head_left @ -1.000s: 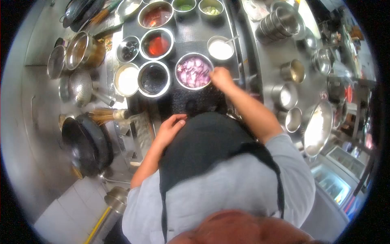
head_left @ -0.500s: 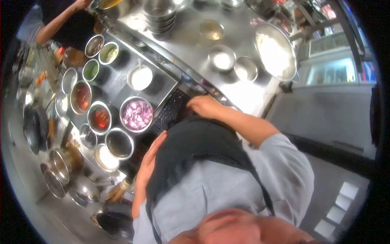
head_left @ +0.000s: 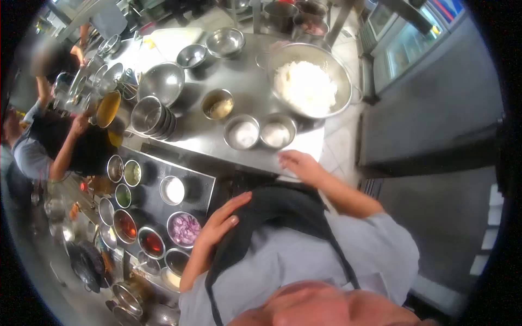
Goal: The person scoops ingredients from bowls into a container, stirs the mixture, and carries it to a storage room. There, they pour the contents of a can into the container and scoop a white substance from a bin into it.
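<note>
My left hand (head_left: 223, 220) lies against the dark apron (head_left: 272, 209) at my front, its fingers stretched out and nothing in them. At the near edge of the steel table (head_left: 201, 136), my right hand (head_left: 298, 164) hangs with loosely bent fingers and no visible object in its grasp. Just beyond it stand two small steel bowls with white contents, one on the right (head_left: 278, 131) and one on the left (head_left: 242, 132). A bowl of cut purple onion (head_left: 185, 229) is on the counter near my left arm.
A large colander (head_left: 348, 87) heaped with white food stands on the table's far right. Stacked steel bowls (head_left: 149, 117) are at its left. Several sauce and ingredient containers (head_left: 125, 226) cover the left counter. Co-workers stand at left, one hand (head_left: 80, 124) near a yellow-filled pan (head_left: 109, 108).
My view has shifted, bringing more of the steel table and the co-workers into sight. My right hand has moved from beside the apron toward the two small bowls. My left hand stays by the apron.
</note>
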{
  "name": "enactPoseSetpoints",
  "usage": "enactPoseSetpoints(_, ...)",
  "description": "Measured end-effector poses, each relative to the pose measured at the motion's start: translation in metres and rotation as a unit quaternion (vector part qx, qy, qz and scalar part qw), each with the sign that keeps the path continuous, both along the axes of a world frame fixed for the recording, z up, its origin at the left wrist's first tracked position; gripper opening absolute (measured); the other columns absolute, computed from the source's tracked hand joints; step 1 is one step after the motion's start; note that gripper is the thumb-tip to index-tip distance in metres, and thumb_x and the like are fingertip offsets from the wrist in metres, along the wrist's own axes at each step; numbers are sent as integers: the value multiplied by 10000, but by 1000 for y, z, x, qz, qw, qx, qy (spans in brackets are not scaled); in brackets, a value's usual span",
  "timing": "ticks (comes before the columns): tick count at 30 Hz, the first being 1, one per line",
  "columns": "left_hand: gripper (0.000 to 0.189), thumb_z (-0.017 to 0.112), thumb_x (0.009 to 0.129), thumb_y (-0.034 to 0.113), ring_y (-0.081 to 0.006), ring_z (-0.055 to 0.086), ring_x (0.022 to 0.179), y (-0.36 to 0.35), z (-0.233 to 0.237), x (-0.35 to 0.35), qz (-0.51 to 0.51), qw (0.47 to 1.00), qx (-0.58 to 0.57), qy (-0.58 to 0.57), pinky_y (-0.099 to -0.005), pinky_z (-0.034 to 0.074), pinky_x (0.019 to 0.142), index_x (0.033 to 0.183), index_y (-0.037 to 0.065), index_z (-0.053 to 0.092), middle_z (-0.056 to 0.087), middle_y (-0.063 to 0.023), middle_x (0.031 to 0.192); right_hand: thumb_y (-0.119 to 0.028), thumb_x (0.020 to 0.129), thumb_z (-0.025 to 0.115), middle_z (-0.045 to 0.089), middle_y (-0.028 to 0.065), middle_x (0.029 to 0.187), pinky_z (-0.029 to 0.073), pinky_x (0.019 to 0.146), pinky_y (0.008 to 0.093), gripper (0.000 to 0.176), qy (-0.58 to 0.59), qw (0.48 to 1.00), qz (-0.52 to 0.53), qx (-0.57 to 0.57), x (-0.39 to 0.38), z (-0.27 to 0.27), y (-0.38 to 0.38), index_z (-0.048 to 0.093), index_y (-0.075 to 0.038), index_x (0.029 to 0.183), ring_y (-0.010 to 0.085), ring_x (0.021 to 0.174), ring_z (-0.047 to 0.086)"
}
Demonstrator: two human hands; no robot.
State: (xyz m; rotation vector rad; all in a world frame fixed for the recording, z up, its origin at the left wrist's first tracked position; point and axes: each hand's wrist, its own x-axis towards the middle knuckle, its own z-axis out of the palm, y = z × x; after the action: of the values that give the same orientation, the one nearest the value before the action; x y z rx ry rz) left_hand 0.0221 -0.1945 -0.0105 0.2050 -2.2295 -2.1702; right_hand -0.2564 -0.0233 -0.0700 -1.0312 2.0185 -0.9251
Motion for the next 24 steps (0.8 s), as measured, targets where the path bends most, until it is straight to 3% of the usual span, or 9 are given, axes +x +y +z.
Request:
enactPoseSetpoints(5,620,473,997,463,-258,346,1419,4,-50,-23,46,985,101,-134,-362,234,1165,1441,31,456,433,-129,1503,-275,986,567,520,125,1411,329,1121,368,436,-178,915,347,-105,-10,39,-5,547,-64,1367,245,1327,455)
enactPoseSetpoints(8,631,456,1007,475,-239,320,1428,17,-71,-16,90,943,210,-241,-345,224,1165,1468,46,422,398,-110,1527,-322,1004,527,407,146,1516,241,1173,382,483,-281,896,340,-52,-27,30,3,509,-58,1408,283,1421,336)
enactPoseSetpoints(12,637,450,1010,463,-245,269,1454,32,-59,-1,126,962,179,-162,-350,181,1180,1493,54,377,340,-110,1561,-338,978,556,486,142,1460,335,1123,365,470,-216,910,342,87,-52,47,-2,552,-95,1381,279,1332,466)
enactPoseSetpoints(14,639,452,1009,456,-253,243,1469,33,-45,10,121,973,147,-133,-355,164,1186,1498,54,366,319,-116,1572,-339,945,592,587,127,1354,430,1042,359,428,-16,851,421,313,-60,58,-25,614,-137,1322,257,1188,593)
enactPoseSetpoints(15,629,470,1003,442,-278,225,1478,34,-29,15,104,986,110,-74,-393,144,1192,1488,52,380,327,-128,1568,-330,919,616,666,106,1228,490,961,349,380,63,892,379,239,-50,55,-29,664,-156,1253,232,1060,658)
enactPoseSetpoints(18,618,512,986,420,-334,211,1482,30,0,29,34,996,45,75,-481,109,1193,1467,45,408,347,-164,1551,-258,933,616,649,108,1241,475,987,344,377,-56,963,263,34,5,58,-58,636,-92,1271,220,1123,629)
enactPoseSetpoints(21,598,563,958,433,-400,282,1446,23,-1,49,-72,970,51,228,-597,69,1171,1377,10,506,399,-230,1500,-213,955,602,588,124,1324,414,1066,359,419,-242,900,358,-55,65,70,-67,568,-47,1339,227,1252,540)
enactPoseSetpoints(23,587,558,953,453,-405,334,1418,24,-1,64,-122,932,116,320,-607,57,1169,1307,-15,569,424,-247,1474,-242,1018,512,467,166,1463,300,1151,393,445,-205,807,551,-53,82,63,-69,485,-55,1421,284,1401,380)
enactPoseSetpoints(24,604,524,953,481,-401,337,1415,29,1,76,-88,953,112,268,-583,63,1179,1270,-27,600,461,-223,1454,-249,1027,492,436,152,1492,282,1160,396,438,-217,807,546,-60,83,54,-65,488,-58,1421,291,1414,360)
